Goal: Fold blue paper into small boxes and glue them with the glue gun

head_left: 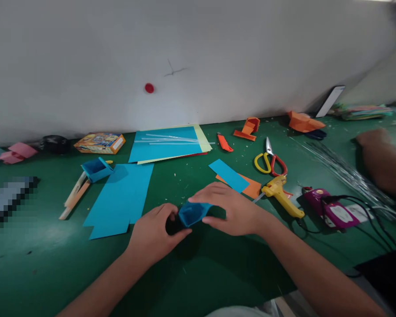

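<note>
Roughly left-to-right, blue paper box point(194, 213).

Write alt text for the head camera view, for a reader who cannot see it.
A left hand and a right hand together hold a small folded blue paper box over a green table. Around them lie blue paper sheets, scissors, a yellow glue gun and another blue box.

Paper box point(193, 212) between my hands: left hand point(155, 233) at its left end, right hand point(231, 209) over its right. Sheet point(120, 198) left of left hand. Glue gun point(282, 196) right of right hand, scissors point(270, 162) behind gun.
</note>
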Motion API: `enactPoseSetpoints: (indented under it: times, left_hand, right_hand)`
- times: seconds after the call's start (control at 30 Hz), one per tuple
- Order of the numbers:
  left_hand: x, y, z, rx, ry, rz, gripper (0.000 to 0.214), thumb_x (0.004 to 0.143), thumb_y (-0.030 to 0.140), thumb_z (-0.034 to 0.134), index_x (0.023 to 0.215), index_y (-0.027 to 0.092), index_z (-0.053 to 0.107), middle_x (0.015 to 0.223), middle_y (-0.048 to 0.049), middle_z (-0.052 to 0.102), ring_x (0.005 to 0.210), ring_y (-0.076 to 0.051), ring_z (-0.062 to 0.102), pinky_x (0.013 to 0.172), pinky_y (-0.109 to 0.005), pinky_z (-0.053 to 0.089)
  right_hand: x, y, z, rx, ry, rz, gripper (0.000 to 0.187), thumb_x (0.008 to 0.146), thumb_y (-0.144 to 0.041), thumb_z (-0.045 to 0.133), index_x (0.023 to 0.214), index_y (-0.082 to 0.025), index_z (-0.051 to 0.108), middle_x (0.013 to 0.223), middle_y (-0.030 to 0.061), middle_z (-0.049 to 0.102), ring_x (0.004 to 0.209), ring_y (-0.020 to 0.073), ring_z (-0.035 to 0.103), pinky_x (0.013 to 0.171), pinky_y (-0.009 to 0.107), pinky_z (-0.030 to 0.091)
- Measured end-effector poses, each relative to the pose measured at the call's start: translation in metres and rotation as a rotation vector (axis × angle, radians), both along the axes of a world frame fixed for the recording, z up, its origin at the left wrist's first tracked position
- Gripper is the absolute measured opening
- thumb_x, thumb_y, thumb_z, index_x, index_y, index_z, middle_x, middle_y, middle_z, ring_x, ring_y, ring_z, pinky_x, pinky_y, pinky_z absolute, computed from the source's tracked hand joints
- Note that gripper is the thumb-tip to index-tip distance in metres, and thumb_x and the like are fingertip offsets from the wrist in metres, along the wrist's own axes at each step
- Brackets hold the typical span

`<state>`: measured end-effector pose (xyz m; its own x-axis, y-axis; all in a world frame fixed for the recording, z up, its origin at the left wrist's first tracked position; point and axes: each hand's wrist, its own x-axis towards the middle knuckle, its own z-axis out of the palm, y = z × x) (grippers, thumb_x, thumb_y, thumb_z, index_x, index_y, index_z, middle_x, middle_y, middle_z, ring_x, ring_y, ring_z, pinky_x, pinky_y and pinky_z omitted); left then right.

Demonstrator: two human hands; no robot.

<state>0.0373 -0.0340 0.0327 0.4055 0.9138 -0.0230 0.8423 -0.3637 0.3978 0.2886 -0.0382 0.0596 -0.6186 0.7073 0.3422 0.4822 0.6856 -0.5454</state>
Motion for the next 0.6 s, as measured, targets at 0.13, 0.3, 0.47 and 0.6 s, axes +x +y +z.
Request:
enactPoseSetpoints:
  times: [0.13, 0.3, 0.47, 0.6]
  left_hand:
    - [-0.008, -0.001, -0.005, 0.225, 0.045, -0.048, 0.052, 0.077, 0.059, 0.069, 0.113, 0.023, 0.059, 0.107, -0.0082, 0.065, 0.098, -0.028, 0.063, 0.073, -0.035, 0.051]
    - [-0.010, -0.001, -0.006, 0.459, 0.127, -0.348, 0.032, 0.084, 0.038, 0.070, 0.115, 0.030, 0.068, 0.144, -0.0113, 0.048, 0.130, -0.040, 0.045, 0.099, -0.055, 0.045]
    - [-0.005, -0.003, -0.004, 0.481, 0.180, -0.426, 0.010, 0.090, 0.021, 0.062, 0.092, 0.023, 0.072, 0.135, -0.0101, 0.057, 0.124, -0.035, 0.050, 0.098, -0.052, 0.046]
    - [-0.006, -0.002, -0.004, 0.547, 0.162, -0.444, 0.010, 0.088, 0.016, 0.064, 0.084, 0.022, 0.071, 0.128, -0.0092, 0.063, 0.118, -0.033, 0.053, 0.094, -0.049, 0.047]
  right_hand:
    - [-0.002, -0.001, -0.009, 0.086, -0.219, -0.057, 0.027, 0.086, -0.026, 0.072, 0.113, -0.031, 0.074, 0.143, 0.0077, 0.053, 0.130, 0.0320, 0.042, 0.108, 0.054, 0.035]
    - [-0.007, 0.002, -0.021, 0.161, -0.321, -0.132, 0.020, 0.091, -0.018, 0.063, 0.093, -0.031, 0.078, 0.152, 0.0024, 0.042, 0.134, 0.0360, 0.031, 0.106, 0.058, 0.032]
    - [-0.013, 0.001, -0.025, 0.237, -0.324, -0.156, 0.021, 0.094, -0.017, 0.058, 0.100, -0.030, 0.074, 0.153, 0.0026, 0.042, 0.133, 0.0350, 0.031, 0.104, 0.056, 0.033]
    - [-0.014, -0.001, -0.025, 0.261, -0.281, -0.149, 0.020, 0.093, -0.017, 0.059, 0.103, -0.028, 0.073, 0.152, 0.0039, 0.044, 0.133, 0.0344, 0.033, 0.104, 0.054, 0.035]
